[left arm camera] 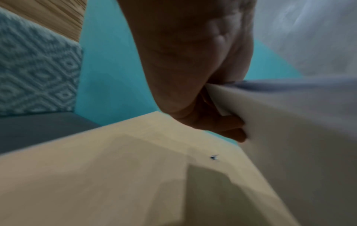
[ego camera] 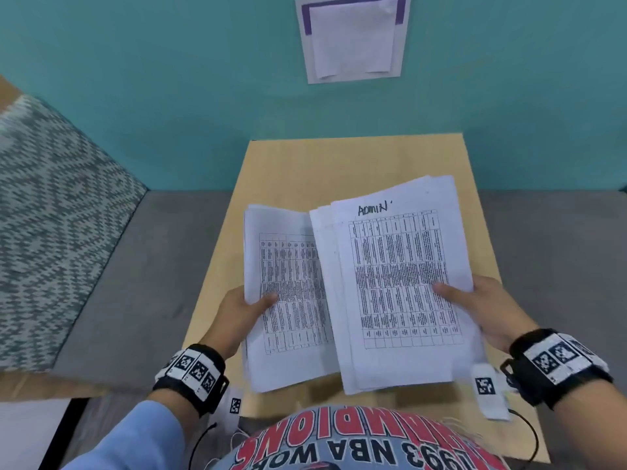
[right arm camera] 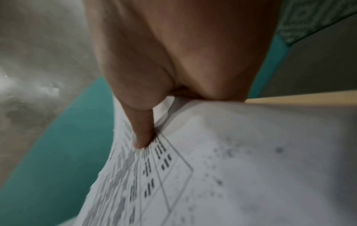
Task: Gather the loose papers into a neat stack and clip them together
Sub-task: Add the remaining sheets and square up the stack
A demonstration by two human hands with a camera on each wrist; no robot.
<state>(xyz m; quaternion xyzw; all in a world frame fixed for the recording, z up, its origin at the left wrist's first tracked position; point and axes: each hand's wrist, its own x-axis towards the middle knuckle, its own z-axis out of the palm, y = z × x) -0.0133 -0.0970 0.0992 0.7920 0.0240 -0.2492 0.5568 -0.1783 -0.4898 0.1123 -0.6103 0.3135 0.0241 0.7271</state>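
Observation:
Two bundles of printed white sheets with tables hang above a small wooden table [ego camera: 281, 164]. My left hand [ego camera: 242, 308] pinches the left bundle [ego camera: 288, 293] at its left edge, thumb on top. In the left wrist view the fingers [left arm camera: 228, 122] curl under those sheets [left arm camera: 289, 122]. My right hand [ego camera: 475, 300] grips the right bundle [ego camera: 400, 279], headed "ADMIN", at its right edge; that bundle overlaps the left one. The right wrist view shows the thumb [right arm camera: 142, 130] pressing on the printed page [right arm camera: 212, 168]. A small dark clip-like item [left arm camera: 214, 157] lies on the tabletop [left arm camera: 96, 168].
A teal wall [ego camera: 169, 79] stands behind the table, with papers pinned on it [ego camera: 353, 39]. A grey seat [ego camera: 135, 283] and a patterned cushion [ego camera: 51, 215] lie to the left. The table's far half is bare wood.

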